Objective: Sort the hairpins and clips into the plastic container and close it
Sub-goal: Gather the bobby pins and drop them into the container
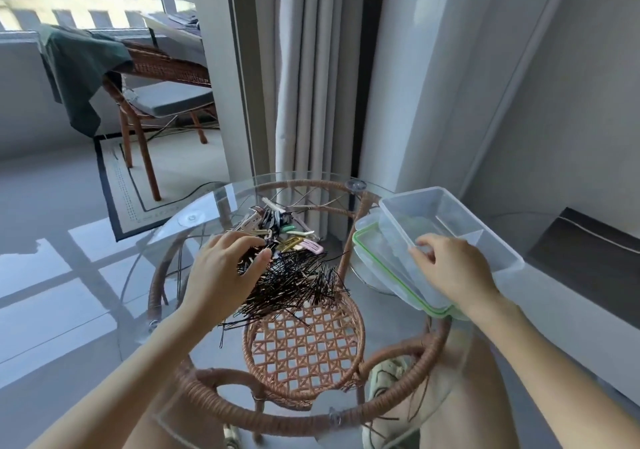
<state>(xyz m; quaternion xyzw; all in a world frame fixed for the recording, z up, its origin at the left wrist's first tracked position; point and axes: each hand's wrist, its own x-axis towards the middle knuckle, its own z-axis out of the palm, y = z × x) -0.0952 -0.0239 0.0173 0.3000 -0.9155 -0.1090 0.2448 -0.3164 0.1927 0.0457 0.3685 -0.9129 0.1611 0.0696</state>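
Toward the near edge of the glass table [149, 241], the woven rattan shelf [304, 348] is showing through the top. Just beyond it, around the table's middle, the black bobby pins [298, 282] are lying in a loose heap. Their long axes are mostly running left to right, with many crossing.

Our left hand [225, 268] is resting on the heap's left side, fingers bent and reaching toward the far edge. We cannot tell whether it is pinching anything. Just past its fingertips the coloured snap clips [294, 237] are lying piled, touching the far side of the pins.

At the right edge our right hand [450, 268] is gripping the near wall of the clear plastic container [485, 227], fingers curling over its rim. The box is tilting and sitting on its green-sealed lid [384, 272], and a divider is crossing its inside.

Pins and clips are lying to the left of the container, nearer the left hand. We are judging that hand to be the carrier, moving rightward while the right steadies the box. Nothing is standing between heap and box, though tangled pins may be dragging neighbours along.

Beyond the far edge a curtain [304, 68] is hanging, and farther left a rattan chair [162, 78] is standing.
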